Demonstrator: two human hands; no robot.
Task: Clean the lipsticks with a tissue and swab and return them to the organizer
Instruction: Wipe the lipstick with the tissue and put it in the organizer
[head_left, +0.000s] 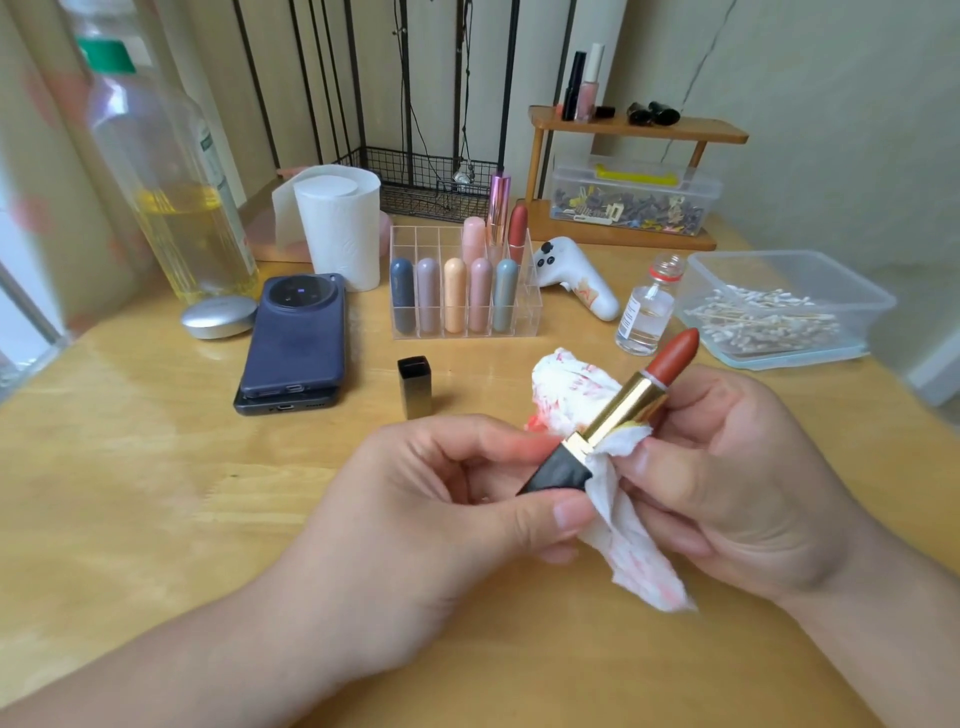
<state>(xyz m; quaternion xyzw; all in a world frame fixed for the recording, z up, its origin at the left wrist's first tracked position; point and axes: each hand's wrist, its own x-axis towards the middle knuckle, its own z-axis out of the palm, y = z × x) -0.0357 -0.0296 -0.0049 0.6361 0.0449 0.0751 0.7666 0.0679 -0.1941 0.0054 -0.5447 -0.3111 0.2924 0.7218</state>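
square black lipstick cap (414, 387) stood on the wooden worktop (156, 467), with the clear acrylic organizer (527, 318) just behind. left hand (441, 499) pinched the base of the open black-and-gold red lipstick (631, 402), held above the worktop. right hand (737, 478) pinched a stained white tissue (628, 545) against its gold tube.

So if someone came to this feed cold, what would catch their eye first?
The open lipstick, its brick-red stick wound out, sits front and centre: the left hand pinches its black base while the right hand presses a red-smeared tissue against the gold tube. Behind it on the table are a crumpled stained tissue and the upright black cap, with the clear organizer of pastel tubes further back.
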